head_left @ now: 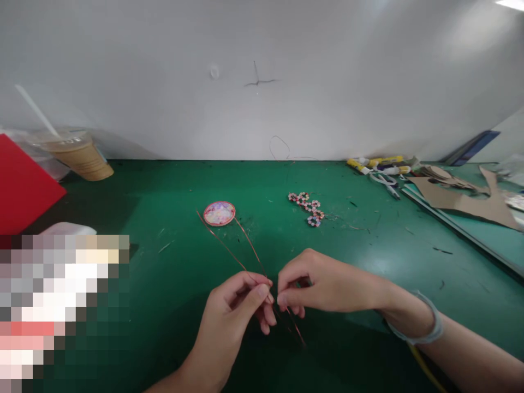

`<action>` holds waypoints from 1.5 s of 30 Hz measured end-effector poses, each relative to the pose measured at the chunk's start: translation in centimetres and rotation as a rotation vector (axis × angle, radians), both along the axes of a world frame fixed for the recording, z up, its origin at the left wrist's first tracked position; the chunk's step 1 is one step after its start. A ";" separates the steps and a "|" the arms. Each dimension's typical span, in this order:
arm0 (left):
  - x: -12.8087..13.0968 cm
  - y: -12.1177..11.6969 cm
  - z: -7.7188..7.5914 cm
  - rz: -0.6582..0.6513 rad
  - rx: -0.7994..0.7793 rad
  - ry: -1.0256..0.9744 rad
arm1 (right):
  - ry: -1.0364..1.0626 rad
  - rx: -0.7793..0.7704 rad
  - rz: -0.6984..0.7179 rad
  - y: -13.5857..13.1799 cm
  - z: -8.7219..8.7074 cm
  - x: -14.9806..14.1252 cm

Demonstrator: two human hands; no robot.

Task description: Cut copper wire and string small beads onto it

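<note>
My left hand (241,305) pinches thin copper-coloured wire (254,248) between thumb and forefinger. Two strands run from these fingers up and to the left. One reaches the right rim of a small round disc (220,213) with a mottled pastel face and a red edge; the other ends loose left of it. Close beside, my right hand (307,284) is closed, fingertips pressed together on the wire, whose ends show below. Exactly how the strands cross between the fingers is hidden. Several small beaded rings (307,206) lie joined on the green table beyond my right hand.
A tilted plastic cup with a straw (79,155) stands back left, near a red sheet (24,191). Yellow-and-white tubes (376,164), scissors (385,181) and cut cardboard (454,199) lie back right. Wire scraps dot the green table (164,191); a white wall (164,82) rises behind.
</note>
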State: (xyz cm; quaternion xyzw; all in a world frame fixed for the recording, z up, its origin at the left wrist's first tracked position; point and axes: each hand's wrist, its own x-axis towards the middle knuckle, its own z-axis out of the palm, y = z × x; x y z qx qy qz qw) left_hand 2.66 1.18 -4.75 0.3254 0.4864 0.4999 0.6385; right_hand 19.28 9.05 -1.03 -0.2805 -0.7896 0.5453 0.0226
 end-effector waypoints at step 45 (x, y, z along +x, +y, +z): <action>0.4 -0.7 0.6 -0.119 0.006 0.032 | 0.239 -0.088 -0.203 0.8 -0.8 0.5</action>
